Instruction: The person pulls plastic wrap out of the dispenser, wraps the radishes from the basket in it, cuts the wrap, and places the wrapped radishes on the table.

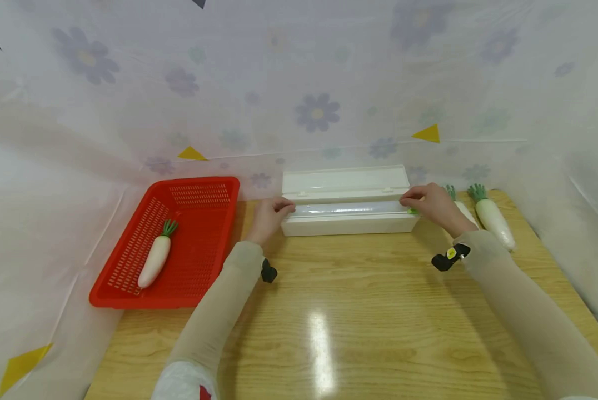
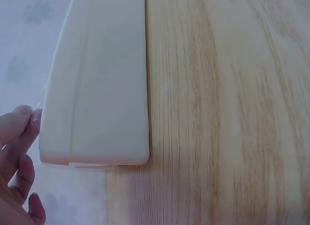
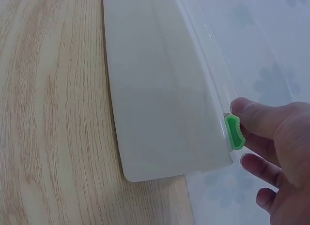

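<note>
A long white cling film dispenser box (image 1: 349,226) lies across the back of the table, its lid (image 1: 346,180) raised. Clear film (image 1: 349,208) runs shiny along its top. At the box's left end, my left hand (image 1: 268,219) pinches the film's edge between thumb and forefinger; the film there is barely visible in the left wrist view. My right hand (image 1: 440,207) pinches the film at the other end, beside a green slide cutter (image 3: 234,132). The right thumb and forefinger are right at that cutter.
A red plastic basket (image 1: 232,222) stands on the left, with one white radish (image 1: 155,261) inside. Two more white radishes lie at the back right, one (image 1: 495,221) fully seen, the other (image 1: 464,211) partly behind my right hand. A flowered sheet (image 1: 259,122) hangs behind the wooden table (image 1: 369,311).
</note>
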Demonstrator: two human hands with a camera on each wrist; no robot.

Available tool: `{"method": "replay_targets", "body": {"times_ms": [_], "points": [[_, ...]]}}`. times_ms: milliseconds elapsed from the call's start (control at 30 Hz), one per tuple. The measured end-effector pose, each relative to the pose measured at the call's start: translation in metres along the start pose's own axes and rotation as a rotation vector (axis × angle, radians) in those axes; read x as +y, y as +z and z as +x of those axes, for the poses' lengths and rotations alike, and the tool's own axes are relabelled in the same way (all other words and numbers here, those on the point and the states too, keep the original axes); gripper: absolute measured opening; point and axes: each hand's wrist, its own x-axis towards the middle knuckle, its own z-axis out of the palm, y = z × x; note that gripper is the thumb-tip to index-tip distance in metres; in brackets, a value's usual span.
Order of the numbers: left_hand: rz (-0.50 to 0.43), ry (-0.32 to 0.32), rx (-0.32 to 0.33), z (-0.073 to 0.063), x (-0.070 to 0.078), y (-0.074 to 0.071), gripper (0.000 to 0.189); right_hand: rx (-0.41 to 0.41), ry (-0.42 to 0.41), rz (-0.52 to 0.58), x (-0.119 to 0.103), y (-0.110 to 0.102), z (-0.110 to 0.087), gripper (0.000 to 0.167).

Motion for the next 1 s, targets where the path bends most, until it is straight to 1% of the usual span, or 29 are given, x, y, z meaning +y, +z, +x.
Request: {"method": "replay_targets", "body": {"times_ms": [100,200,300,400,567,667,767,867,1000], "points": [[-0.028,-0.022,0.017,0.002,-0.001,0.000,0.017,0.012,0.022,0.008,0.000,-0.001,0.000,0.033],[-0.066,-0.046,0.050,0.005,-0.002,0.000,0.018,0.017,0.056,0.025,-0.001,-0.003,0.001,0.039],[-0.087,-0.052,0.090,0.008,-0.002,-0.002,0.018,0.031,0.075,0.043,-0.003,-0.006,0.001,0.043],[-0.104,-0.055,0.116,0.009,0.001,-0.005,0.018,0.055,0.074,0.051,-0.004,-0.009,0.001,0.046],[-0.129,-0.068,0.122,0.010,0.004,-0.010,0.021,0.097,0.049,0.079,-0.007,-0.012,0.000,0.045],[-0.138,-0.053,0.123,0.010,0.006,-0.013,0.023,0.133,0.028,0.101,-0.010,-0.014,0.000,0.042],[-0.164,-0.042,0.125,0.011,0.009,-0.015,0.024,0.173,0.010,0.099,-0.013,-0.016,0.000,0.039],[-0.183,-0.041,0.129,0.012,0.011,-0.017,0.024,0.191,0.015,0.101,-0.016,-0.020,0.001,0.041],[-0.188,-0.047,0.118,0.013,0.012,-0.021,0.026,0.182,0.045,0.118,-0.020,-0.026,-0.001,0.047]]}}
